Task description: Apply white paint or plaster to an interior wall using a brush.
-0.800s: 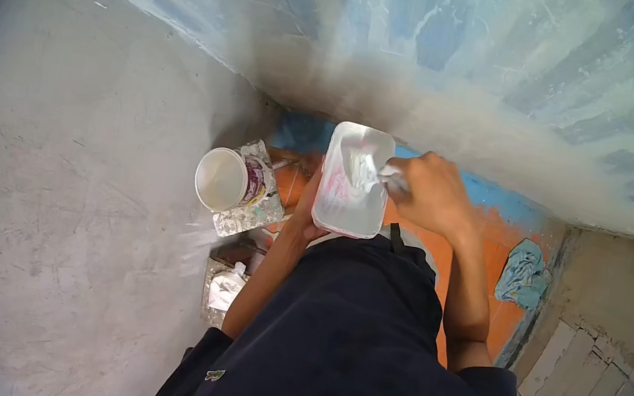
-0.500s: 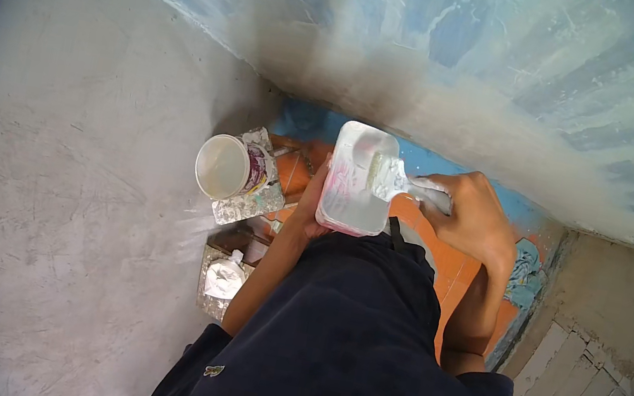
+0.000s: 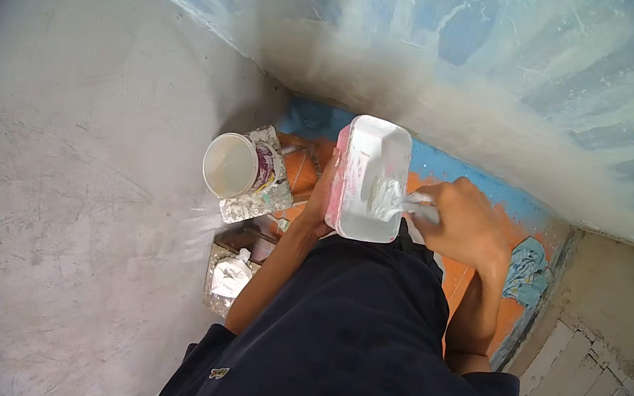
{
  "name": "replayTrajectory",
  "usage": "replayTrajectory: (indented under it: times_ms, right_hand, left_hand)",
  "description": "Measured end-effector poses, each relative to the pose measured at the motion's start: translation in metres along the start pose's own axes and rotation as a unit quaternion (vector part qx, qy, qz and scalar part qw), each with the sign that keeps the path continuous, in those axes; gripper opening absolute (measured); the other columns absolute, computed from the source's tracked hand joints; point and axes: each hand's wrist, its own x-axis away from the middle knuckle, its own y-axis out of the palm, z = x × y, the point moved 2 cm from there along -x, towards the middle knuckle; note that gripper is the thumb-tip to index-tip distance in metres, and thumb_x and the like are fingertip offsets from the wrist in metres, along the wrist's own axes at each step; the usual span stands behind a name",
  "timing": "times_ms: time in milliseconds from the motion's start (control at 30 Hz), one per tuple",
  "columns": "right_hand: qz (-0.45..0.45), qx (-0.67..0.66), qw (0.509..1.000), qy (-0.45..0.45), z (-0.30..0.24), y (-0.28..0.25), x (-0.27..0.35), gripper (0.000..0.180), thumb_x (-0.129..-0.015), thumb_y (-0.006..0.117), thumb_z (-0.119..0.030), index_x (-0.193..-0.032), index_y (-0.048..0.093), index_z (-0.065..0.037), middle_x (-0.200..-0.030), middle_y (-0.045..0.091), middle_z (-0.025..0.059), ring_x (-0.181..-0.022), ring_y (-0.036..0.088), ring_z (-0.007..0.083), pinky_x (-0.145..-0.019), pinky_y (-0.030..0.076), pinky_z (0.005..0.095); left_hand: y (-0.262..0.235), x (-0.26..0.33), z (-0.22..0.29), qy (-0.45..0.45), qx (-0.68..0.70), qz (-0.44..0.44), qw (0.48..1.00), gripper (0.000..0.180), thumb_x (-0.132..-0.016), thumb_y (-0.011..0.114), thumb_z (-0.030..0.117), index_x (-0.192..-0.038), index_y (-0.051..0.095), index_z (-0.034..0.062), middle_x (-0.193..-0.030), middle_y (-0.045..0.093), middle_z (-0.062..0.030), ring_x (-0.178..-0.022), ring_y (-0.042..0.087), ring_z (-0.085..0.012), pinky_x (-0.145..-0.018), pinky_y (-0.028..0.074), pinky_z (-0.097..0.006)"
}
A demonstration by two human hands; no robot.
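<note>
My left hand (image 3: 322, 199) grips a pink-and-white plastic tub (image 3: 380, 146) by its left side, and the tub is tilted so its inside shows. White paint smears its inner walls. A paintbrush (image 3: 388, 200), its bristles coated white, reaches into the lower right part of the tub. My right hand (image 3: 460, 222) is closed around the brush's pale, paint-stained handle. The fingers of my left hand are partly hidden behind the tub.
Left of the tub, a white bucket (image 3: 228, 166) stands on a paint-spattered board (image 3: 255, 209). A white bundle (image 3: 231, 276) lies nearer to me. A blue cloth (image 3: 527, 271) rests on the orange floor (image 3: 461, 281) at right. Ahead rises a patchy blue wall (image 3: 462, 29); a grey wall (image 3: 88, 160) stands at left.
The tub has tipped so more of its pink outer side shows. My right hand has lowered the brush slightly toward the tub's near end.
</note>
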Motion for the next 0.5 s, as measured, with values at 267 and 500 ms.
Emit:
replayTrajectory:
  times_ms: [267, 500]
  right_hand:
    - [0.005, 0.096, 0.995, -0.003, -0.010, 0.020, -0.005, 0.022, -0.076, 0.069, -0.014, -0.095, 0.074, -0.005, -0.083, 0.068, 0.0221, -0.085, 0.065, 0.0412, -0.080, 0.050, 0.0462]
    - [0.080, 0.063, 0.994, -0.034, 0.000, 0.013, 0.000, 0.023, -0.073, 0.072, -0.015, -0.094, 0.075, -0.005, -0.080, 0.069, 0.0205, -0.075, 0.067, 0.0376, -0.068, 0.050, 0.0446]
  left_hand:
    - [0.018, -0.003, -0.001, 0.053, -0.052, 0.011, 0.997, 0.066, -0.104, 0.030, 0.055, -0.149, 0.033, 0.0066, -0.141, 0.051, -0.0126, -0.124, 0.055, -0.0247, -0.105, 0.047, -0.040]
    - [0.015, -0.007, 0.000, 0.101, 0.002, 0.056, 0.993, 0.067, -0.103, 0.031, 0.057, -0.147, 0.035, 0.0060, -0.138, 0.052, -0.0134, -0.121, 0.057, -0.0251, -0.104, 0.047, -0.041]
